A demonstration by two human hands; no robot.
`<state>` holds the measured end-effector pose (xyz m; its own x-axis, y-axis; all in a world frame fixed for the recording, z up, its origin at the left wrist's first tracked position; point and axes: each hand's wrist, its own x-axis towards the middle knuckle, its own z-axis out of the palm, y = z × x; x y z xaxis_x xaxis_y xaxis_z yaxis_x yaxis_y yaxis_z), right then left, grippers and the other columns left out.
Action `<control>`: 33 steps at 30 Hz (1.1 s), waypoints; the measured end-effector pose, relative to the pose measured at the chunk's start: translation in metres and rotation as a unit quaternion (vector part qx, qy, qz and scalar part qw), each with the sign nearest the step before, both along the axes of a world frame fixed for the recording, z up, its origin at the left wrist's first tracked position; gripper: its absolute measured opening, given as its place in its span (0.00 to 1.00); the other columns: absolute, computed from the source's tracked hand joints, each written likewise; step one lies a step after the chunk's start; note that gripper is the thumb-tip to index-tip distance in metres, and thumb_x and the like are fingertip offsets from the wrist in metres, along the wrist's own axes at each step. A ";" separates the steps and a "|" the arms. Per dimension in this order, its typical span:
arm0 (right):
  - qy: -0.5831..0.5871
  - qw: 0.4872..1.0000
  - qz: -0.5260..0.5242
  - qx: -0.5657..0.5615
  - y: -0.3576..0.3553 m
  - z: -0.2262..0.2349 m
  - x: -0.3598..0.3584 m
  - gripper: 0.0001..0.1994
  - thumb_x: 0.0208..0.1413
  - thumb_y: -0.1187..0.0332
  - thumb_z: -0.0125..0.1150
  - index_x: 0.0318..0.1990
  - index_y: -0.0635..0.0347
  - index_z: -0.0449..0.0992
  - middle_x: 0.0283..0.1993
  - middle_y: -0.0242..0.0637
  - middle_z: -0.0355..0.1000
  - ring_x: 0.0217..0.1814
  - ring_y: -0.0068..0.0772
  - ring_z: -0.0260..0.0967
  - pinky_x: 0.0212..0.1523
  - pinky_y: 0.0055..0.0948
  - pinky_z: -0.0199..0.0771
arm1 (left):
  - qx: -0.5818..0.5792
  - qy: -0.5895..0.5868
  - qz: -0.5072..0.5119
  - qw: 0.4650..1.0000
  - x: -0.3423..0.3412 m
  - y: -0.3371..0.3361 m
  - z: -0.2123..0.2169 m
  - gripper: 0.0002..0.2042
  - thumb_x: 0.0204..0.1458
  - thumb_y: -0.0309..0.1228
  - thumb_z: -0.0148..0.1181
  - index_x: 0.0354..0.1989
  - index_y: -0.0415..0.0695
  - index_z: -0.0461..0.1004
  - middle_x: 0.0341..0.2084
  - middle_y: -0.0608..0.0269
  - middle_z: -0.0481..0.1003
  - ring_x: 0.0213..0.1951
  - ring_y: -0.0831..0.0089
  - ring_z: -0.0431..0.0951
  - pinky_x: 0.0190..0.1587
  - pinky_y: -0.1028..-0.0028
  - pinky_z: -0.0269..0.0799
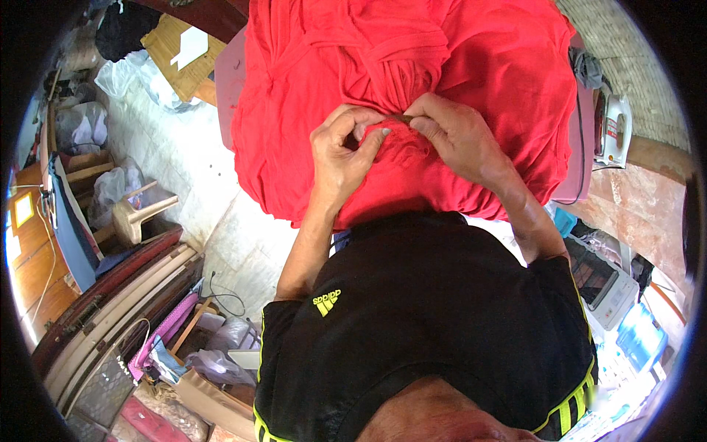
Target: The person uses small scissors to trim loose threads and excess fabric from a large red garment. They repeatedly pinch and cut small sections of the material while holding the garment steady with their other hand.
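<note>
Both hands pinch red cloth (pixel 412 66) together: left hand (pixel 346 151) and right hand (pixel 456 136) fingers closed on a bunched fold at the cloth's near edge, w/ a small brown item between fingertips, too small to ID. Cloth is heaped over pink board (pixel 230 81), hiding most of it; iron (pixel 611 129) sits at right. No clear containers; floor clutter at left is blurry.

Matt, crumpled red cloth (pixel 471 51); glossy white plastic iron (pixel 613 129).
</note>
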<state>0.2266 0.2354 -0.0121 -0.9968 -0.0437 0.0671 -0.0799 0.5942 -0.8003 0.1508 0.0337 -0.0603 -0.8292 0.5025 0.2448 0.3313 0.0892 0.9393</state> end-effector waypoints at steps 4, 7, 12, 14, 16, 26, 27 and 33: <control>0.002 0.982 -0.029 -0.189 0.005 -0.008 -0.003 0.07 0.63 0.71 0.59 0.45 0.62 0.72 0.36 0.39 0.73 0.37 0.32 0.75 0.40 0.31 0.74 | 0.072 -0.005 -0.002 0.997 0.001 0.000 -0.011 0.11 0.44 0.12 0.70 0.35 0.35 0.77 0.34 0.61 0.77 0.36 0.77 0.75 0.38 0.78 0.69; 0.077 0.973 -0.027 -0.216 -0.009 -0.011 -0.006 0.09 0.59 0.72 0.63 0.44 0.64 0.73 0.37 0.39 0.72 0.37 0.29 0.73 0.40 0.29 0.72 | 0.095 0.027 -0.005 0.995 0.000 0.001 -0.011 0.11 0.43 0.12 0.70 0.35 0.36 0.77 0.34 0.59 0.78 0.37 0.74 0.77 0.40 0.76 0.71; 0.074 0.994 0.000 -0.082 -0.012 -0.017 -0.011 0.12 0.54 0.73 0.68 0.42 0.64 0.73 0.36 0.34 0.69 0.36 0.23 0.67 0.39 0.26 0.69 | 0.070 0.070 0.006 0.995 0.003 -0.001 0.002 0.09 0.42 0.14 0.70 0.32 0.38 0.79 0.33 0.57 0.79 0.37 0.69 0.79 0.40 0.73 0.74; 0.059 0.991 0.001 -0.123 -0.007 -0.027 -0.008 0.11 0.53 0.76 0.68 0.41 0.64 0.73 0.36 0.27 0.66 0.35 0.18 0.61 0.38 0.22 0.65 | 0.044 0.119 0.008 0.992 0.008 -0.003 0.010 0.08 0.42 0.16 0.71 0.30 0.39 0.81 0.31 0.57 0.80 0.36 0.67 0.80 0.39 0.71 0.75; 0.002 0.990 -0.007 -0.144 -0.001 -0.024 -0.001 0.09 0.55 0.77 0.67 0.40 0.62 0.71 0.35 0.24 0.63 0.35 0.16 0.58 0.36 0.20 0.61 | 0.036 0.199 0.004 0.979 0.020 -0.007 0.008 0.06 0.41 0.18 0.70 0.28 0.40 0.82 0.30 0.60 0.79 0.32 0.66 0.80 0.35 0.70 0.74; -0.015 0.979 0.002 -0.201 0.005 -0.033 -0.001 0.08 0.60 0.75 0.65 0.39 0.58 0.69 0.34 0.21 0.60 0.35 0.12 0.54 0.36 0.16 0.57 | -0.067 0.240 0.063 0.966 0.044 -0.055 0.004 0.10 0.42 0.24 0.72 0.34 0.43 0.81 0.31 0.59 0.78 0.34 0.63 0.78 0.38 0.65 0.72; -0.015 0.977 -0.004 -0.213 0.004 -0.034 -0.001 0.07 0.60 0.74 0.65 0.39 0.59 0.71 0.34 0.20 0.62 0.34 0.11 0.55 0.35 0.16 0.58 | -0.093 0.244 0.114 0.959 0.035 -0.067 0.010 0.10 0.43 0.24 0.72 0.35 0.43 0.81 0.31 0.59 0.78 0.34 0.62 0.78 0.38 0.65 0.72; -0.005 0.976 -0.032 -0.215 0.001 -0.042 0.000 0.06 0.60 0.74 0.66 0.38 0.58 0.72 0.32 0.18 0.62 0.33 0.10 0.55 0.33 0.16 0.57 | -0.184 0.259 0.201 0.926 -0.020 -0.078 0.006 0.09 0.44 0.21 0.70 0.35 0.39 0.80 0.32 0.56 0.77 0.36 0.57 0.77 0.38 0.64 0.72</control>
